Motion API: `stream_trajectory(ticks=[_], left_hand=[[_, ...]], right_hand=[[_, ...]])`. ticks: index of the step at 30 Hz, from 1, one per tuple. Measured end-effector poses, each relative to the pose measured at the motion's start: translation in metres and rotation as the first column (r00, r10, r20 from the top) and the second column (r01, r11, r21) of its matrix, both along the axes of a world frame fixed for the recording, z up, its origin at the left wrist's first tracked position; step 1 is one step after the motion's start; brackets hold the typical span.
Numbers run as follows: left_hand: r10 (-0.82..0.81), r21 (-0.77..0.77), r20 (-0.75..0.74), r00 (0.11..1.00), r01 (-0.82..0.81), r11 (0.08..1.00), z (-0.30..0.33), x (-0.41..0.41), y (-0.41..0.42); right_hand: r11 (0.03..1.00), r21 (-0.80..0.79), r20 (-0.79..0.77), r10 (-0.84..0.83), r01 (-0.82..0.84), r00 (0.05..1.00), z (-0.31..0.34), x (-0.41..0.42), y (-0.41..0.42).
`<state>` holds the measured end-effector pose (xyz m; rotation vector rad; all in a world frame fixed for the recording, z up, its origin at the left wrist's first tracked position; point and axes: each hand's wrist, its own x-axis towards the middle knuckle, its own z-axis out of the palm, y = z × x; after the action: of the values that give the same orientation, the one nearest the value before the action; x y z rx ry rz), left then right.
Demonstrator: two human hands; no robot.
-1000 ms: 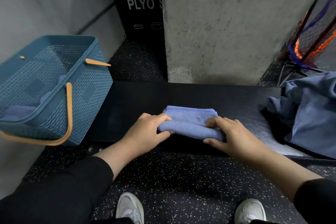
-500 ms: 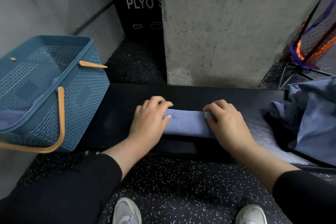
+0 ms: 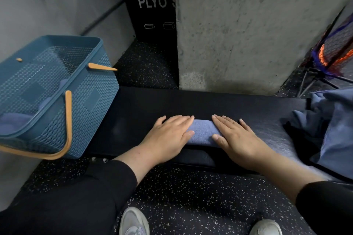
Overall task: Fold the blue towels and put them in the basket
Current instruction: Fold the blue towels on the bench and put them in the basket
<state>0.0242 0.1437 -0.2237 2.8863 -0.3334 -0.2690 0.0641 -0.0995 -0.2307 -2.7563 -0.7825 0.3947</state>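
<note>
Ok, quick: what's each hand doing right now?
Left hand: open, fingers flat, pressing on the folded blue towel.
Right hand: open, fingers flat, pressing on the same towel.

A black surface [image 3: 191, 105] runs left to right across a dark speckled floor [image 3: 191, 196]. Behind it rises a rough concrete pillar [image 3: 248, 28], and beside that stands a black box [image 3: 152, 15] lettered "PLYO". A net with orange and blue edging [image 3: 336, 51] leans at far right. Two pale shoes [image 3: 133, 222] show at the bottom.
</note>
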Motion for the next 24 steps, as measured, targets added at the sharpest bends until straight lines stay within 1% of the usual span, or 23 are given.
stream_trajectory(ticks=[2, 5, 7, 10, 13, 16, 20, 22, 23, 24], left_hand=[[0.033, 0.002, -0.037, 0.999, -0.033, 0.999, 0.002, 0.003, 0.005], [0.014, 0.021, -0.042, 0.999, -0.013, 1.000, 0.005, 0.008, 0.010], [-0.002, 0.027, -0.049, 0.999, 0.003, 1.000, 0.009, 0.010, 0.011], [0.005, 0.032, -0.111, 0.994, -0.001, 0.999, 0.019, 0.017, 0.009], [0.047, 0.010, -0.182, 0.982, -0.046, 0.999, 0.030, 0.021, 0.006], [0.099, -0.091, -0.238, 0.966, -0.124, 0.988, 0.032, 0.020, 0.006], [0.115, -0.235, -0.276, 0.954, -0.183, 0.955, 0.038, 0.015, 0.008], [0.111, -0.306, -0.274, 0.955, -0.196, 0.932, 0.046, 0.013, 0.011], [0.099, -0.358, -0.272, 0.957, -0.197, 0.913, 0.051, 0.013, 0.013], [0.083, -0.414, -0.267, 0.960, -0.192, 0.890, 0.055, 0.011, 0.015]], right_hand=[[1.000, -0.001, -0.043, 0.003, -0.003, 0.999, 0.006, 0.004, -0.001], [0.998, -0.050, 0.017, 0.040, -0.040, 0.999, 0.014, 0.005, 0.001], [0.996, -0.082, 0.018, 0.045, -0.043, 0.999, 0.020, 0.008, 0.003], [0.996, -0.073, -0.057, 0.037, -0.041, 0.998, 0.026, 0.014, 0.007], [0.997, -0.057, -0.159, 0.038, -0.048, 0.986, 0.033, 0.019, 0.009], [0.993, -0.102, -0.159, 0.044, -0.061, 0.986, 0.042, 0.018, 0.013], [0.975, -0.204, -0.064, 0.081, -0.092, 0.995, 0.049, 0.012, 0.020], [0.974, -0.199, -0.042, 0.101, -0.107, 0.994, 0.052, 0.010, 0.021], [0.977, -0.173, -0.052, 0.115, -0.122, 0.992, 0.054, 0.009, 0.020], [0.987, -0.101, -0.101, 0.114, -0.124, 0.988, 0.057, 0.008, 0.019]])
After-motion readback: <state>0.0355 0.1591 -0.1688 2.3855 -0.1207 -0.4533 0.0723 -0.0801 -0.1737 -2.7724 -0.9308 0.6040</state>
